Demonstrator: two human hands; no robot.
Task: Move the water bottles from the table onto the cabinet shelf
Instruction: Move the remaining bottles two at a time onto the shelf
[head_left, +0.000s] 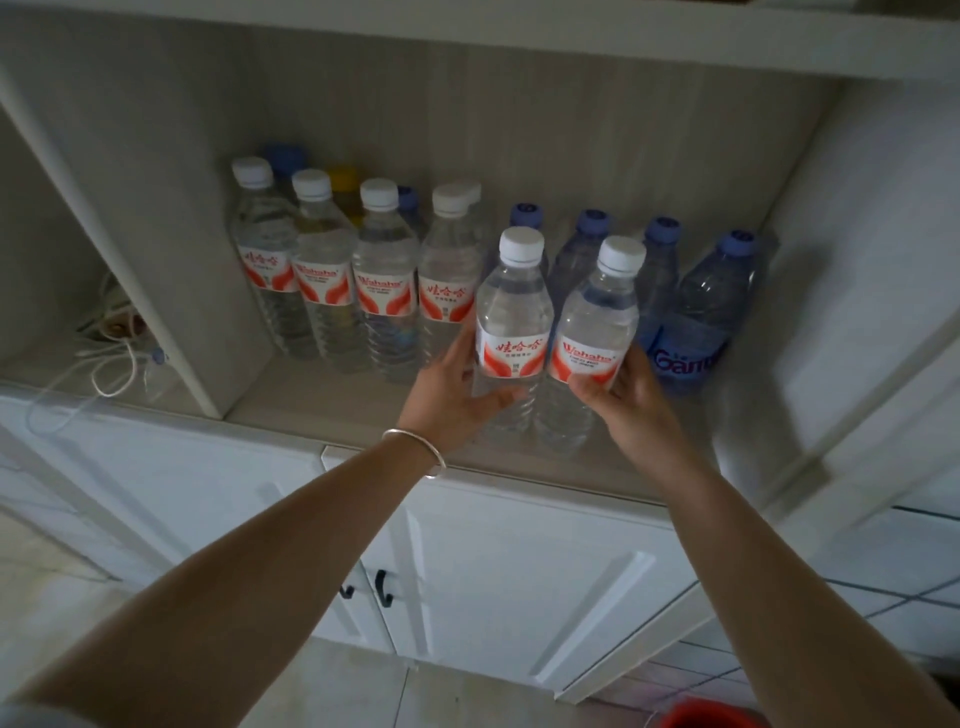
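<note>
- gripping a white-capped bottle in each hand, the person reaches into the open cabinet shelf (332, 395).
- the left hand (457, 389) has its fingers curled round the lower body of the left held bottle (511, 322), thumb across the front just under the red-and-white label.
- the right hand (623, 397) has its fingers wrapped round the right held bottle (597, 332) at and below its label.
- both held bottles stand upright, side by side and touching or nearly so, near the front edge of the shelf; whether their bases rest on the board or hang just above it cannot be told.
- a silver bangle (423, 452) sits on the left wrist.
- behind and to the left, a row of four white-capped bottles (358, 280) with the same red labels stands on the shelf, with blue and yellow caps showing behind them.
- behind and to the right stand blue-capped bottles (701, 306), one with a blue label.
- white cables (111, 364) lie in the neighbouring compartment on the left.
- below the shelf are white cabinet doors (519, 582) with dark handles.
- a red rim (701, 719) shows at the bottom edge.
</note>
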